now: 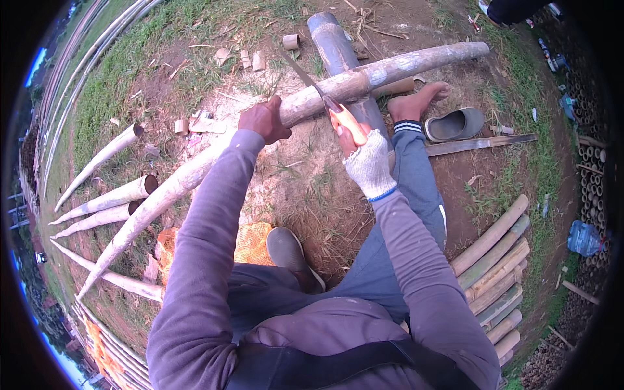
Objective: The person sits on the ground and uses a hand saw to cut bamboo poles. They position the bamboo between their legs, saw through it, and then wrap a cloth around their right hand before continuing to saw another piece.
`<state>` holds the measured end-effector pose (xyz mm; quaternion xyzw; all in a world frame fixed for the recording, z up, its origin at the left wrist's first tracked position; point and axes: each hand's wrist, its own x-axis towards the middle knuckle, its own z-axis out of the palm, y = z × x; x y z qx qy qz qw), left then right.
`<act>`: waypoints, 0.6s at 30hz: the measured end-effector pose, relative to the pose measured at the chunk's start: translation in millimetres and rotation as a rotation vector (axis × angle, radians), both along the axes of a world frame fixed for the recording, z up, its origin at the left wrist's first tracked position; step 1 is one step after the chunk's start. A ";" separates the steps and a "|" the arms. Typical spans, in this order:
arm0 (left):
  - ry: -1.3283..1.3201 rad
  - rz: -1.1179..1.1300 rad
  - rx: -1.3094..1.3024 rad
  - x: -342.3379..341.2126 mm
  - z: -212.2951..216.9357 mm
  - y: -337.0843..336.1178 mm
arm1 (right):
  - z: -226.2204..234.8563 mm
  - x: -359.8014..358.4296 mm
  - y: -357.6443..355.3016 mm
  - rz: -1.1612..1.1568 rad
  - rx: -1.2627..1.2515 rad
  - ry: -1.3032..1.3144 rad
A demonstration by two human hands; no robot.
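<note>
A long bamboo pole [390,73] slants across the view, from the lower left up to the upper right. Bare and wrapped over the pole, my left hand [264,119] grips it left of the saw. In a white knit glove with bare fingertips, my right hand [369,162] is closed round the orange handle of a hand saw [348,121]. The saw's blade lies across the pole and points away to the upper left; how deep it sits in the bamboo I cannot tell. Under the pole, a thick greyish bamboo log [333,45] props it up.
My bare right foot rests by the log, near an empty clog [454,124] and a flat bamboo strip [481,145]. Cut bamboo lengths [497,276] lie at right, more poles [107,195] at left. An orange mesh sack [255,244] and a blue water jug [584,238] also show.
</note>
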<state>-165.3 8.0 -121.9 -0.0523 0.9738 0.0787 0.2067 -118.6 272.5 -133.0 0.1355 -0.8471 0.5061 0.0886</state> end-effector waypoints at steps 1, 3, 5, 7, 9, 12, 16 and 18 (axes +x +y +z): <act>-0.010 0.005 -0.020 4.7 0.7 -1.6 | 3.2 -18.0 -18.7 -0.021 0.000 -0.020; -0.002 0.009 -0.011 7.6 6.1 -7.8 | 9.9 -10.8 -16.4 -0.001 -0.054 -0.066; 0.010 0.046 0.004 7.0 8.8 -19.6 | 11.9 37.5 17.3 0.051 -0.106 -0.143; -0.019 0.080 0.012 18.1 5.8 -24.6 | 14.0 114.4 70.4 0.052 -0.174 -0.254; -0.017 -0.007 0.050 -2.6 7.7 -2.2 | 34.5 144.9 93.8 -0.055 -0.131 -0.290; -0.043 0.062 0.003 15.8 8.1 -19.1 | 24.4 106.8 62.1 0.044 -0.122 -0.193; -0.009 0.010 0.017 5.4 10.4 -6.5 | 3.8 -5.4 -15.6 -0.037 -0.077 0.008; -0.009 0.003 0.002 8.2 8.3 -9.1 | 5.5 9.9 -3.2 -0.032 -0.007 0.011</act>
